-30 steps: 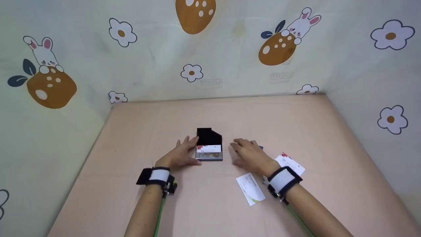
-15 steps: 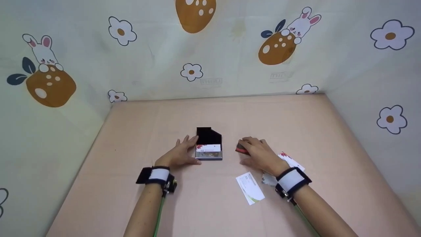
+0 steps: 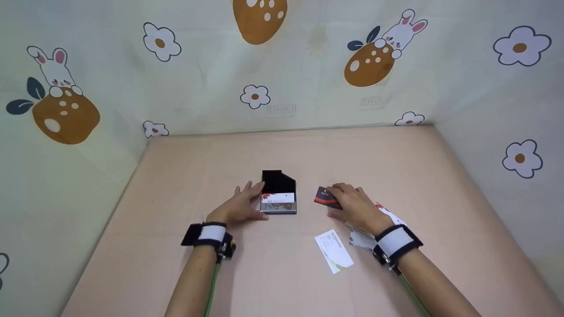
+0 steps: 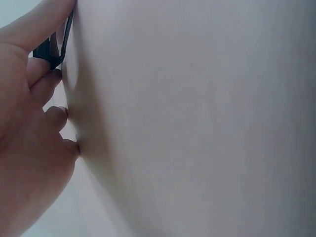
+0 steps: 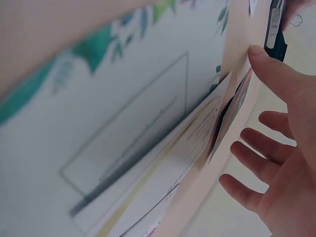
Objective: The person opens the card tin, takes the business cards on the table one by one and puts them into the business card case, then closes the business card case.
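Note:
My left hand (image 3: 238, 207) holds a card case (image 3: 286, 209) at its left side, thumb at the front corner and fingers along the lid. The case's black lid (image 3: 272, 181) stands open, and a white business card with red flowers (image 3: 278, 198) shows inside. In the left wrist view, dark parts of the case (image 4: 58, 57) appear between thumb and fingers. My right hand (image 3: 358, 209) hovers over the right part of a dark business card with a red stripe (image 3: 324, 197). Its fingers (image 5: 256, 148) are spread and relaxed beside that card in the right wrist view, with nothing pinched.
A white card with a green-yellow corner (image 3: 333, 251) lies in front of the right hand. Partly under the right wrist are a grey-white patterned card (image 3: 362, 240) and a card with red flowers (image 3: 390, 213). A patterned curtain (image 3: 211, 66) rises behind the table.
My right hand has shifted right, uncovering more of the dark card with the red stripe. The left hand and the case have stayed in place.

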`<state>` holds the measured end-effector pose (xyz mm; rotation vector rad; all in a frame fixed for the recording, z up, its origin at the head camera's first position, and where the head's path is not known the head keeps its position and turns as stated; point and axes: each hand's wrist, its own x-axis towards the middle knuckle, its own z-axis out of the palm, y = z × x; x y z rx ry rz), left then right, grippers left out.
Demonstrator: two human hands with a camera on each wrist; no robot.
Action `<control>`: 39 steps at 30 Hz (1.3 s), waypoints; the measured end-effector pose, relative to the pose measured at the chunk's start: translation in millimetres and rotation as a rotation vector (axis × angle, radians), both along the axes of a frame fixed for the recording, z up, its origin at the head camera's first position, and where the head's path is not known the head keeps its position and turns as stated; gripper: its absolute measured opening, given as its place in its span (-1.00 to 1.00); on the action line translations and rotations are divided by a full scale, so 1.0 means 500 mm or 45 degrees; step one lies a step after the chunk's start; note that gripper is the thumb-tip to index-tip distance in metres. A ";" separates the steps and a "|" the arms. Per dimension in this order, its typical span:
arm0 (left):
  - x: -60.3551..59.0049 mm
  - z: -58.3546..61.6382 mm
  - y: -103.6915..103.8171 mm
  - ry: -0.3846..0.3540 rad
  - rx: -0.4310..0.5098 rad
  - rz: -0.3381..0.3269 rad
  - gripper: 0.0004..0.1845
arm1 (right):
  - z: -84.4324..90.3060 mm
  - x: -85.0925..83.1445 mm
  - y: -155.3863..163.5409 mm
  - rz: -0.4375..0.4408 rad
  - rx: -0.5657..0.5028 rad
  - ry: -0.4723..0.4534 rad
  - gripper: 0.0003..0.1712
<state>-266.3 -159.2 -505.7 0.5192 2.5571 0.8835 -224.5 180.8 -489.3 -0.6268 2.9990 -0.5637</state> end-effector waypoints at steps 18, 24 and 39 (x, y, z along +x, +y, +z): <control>0.000 -0.002 0.000 0.001 -0.002 0.007 0.14 | -0.004 0.003 0.035 -0.086 -0.011 -0.059 -0.15; 0.002 0.002 -0.001 0.015 0.018 -0.004 0.13 | 0.001 0.000 0.038 -0.102 -0.037 -0.086 -0.15; 0.005 0.004 0.002 -0.008 -0.008 0.025 0.11 | 0.007 0.001 0.037 -0.084 -0.063 -0.110 -0.12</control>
